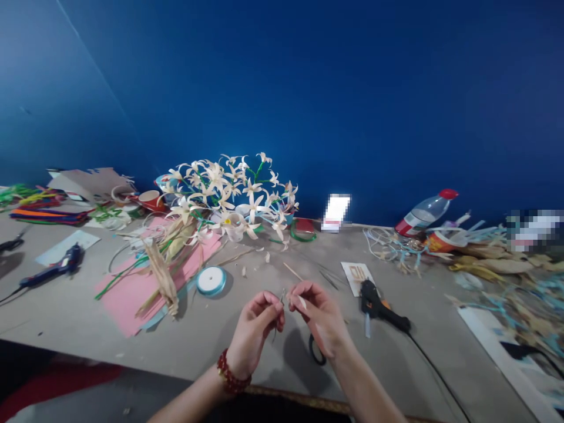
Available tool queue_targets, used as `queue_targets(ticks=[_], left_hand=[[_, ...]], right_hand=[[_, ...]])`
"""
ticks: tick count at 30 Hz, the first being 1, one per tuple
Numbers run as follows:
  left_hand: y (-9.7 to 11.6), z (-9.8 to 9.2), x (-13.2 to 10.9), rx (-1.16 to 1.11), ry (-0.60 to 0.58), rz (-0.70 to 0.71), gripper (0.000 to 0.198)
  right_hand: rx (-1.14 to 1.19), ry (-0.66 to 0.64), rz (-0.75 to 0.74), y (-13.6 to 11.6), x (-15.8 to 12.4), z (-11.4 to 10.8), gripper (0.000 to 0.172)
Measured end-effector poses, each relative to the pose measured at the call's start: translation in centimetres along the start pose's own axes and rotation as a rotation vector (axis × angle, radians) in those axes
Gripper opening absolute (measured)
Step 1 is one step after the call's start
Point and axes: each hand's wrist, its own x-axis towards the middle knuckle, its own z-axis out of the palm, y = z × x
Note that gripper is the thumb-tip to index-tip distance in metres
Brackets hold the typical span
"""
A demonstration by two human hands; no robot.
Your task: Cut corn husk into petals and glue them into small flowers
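Observation:
My left hand (259,320), with a red bead bracelet at the wrist, is closed in a pinch on a thin wire (274,336) that pokes out above and below the fingers. Close beside it, my right hand (324,317) has its thumb and fingertips pressed together around a small pale piece, mostly covered by the fingers. Both hands are just above the grey table, fingertips nearly touching. Under my right hand lies a black scissors handle (317,350), partly hidden. A roll of light blue ribbon (211,281) lies left of my hands.
White handmade flowers (238,194) on green stems stand at the back. Dry husks (161,276) lie on pink paper (127,302) at left. A black glue gun (381,308) with its cord lies right, a blue one (55,267) far left. A bottle (425,212) leans behind.

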Motion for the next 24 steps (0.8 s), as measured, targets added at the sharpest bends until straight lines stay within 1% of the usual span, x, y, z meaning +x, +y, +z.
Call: queue_targets(ticks=[6, 9, 13, 24], left_hand=[[0.28, 0.85, -0.14, 0.073, 0.012, 0.050, 0.017], [0.34, 0.87, -0.08, 0.122, 0.009, 0.077, 0.017], [0.32, 0.79, -0.04, 0.152, 0.010, 0.094, 0.017], [0.36, 1.04, 0.05, 0.148, 0.013, 0.092, 0.018]], right_hand=[[-0.222, 0.004, -0.285, 0.40, -0.55, -0.48, 0.006], [-0.322, -0.014, -0.369, 0.03, -0.64, -0.63, 0.001], [-0.383, -0.018, -0.384, -0.27, -0.66, -0.57, 0.001], [-0.465, 0.013, -0.414, -0.03, -0.36, -0.44, 0.003]])
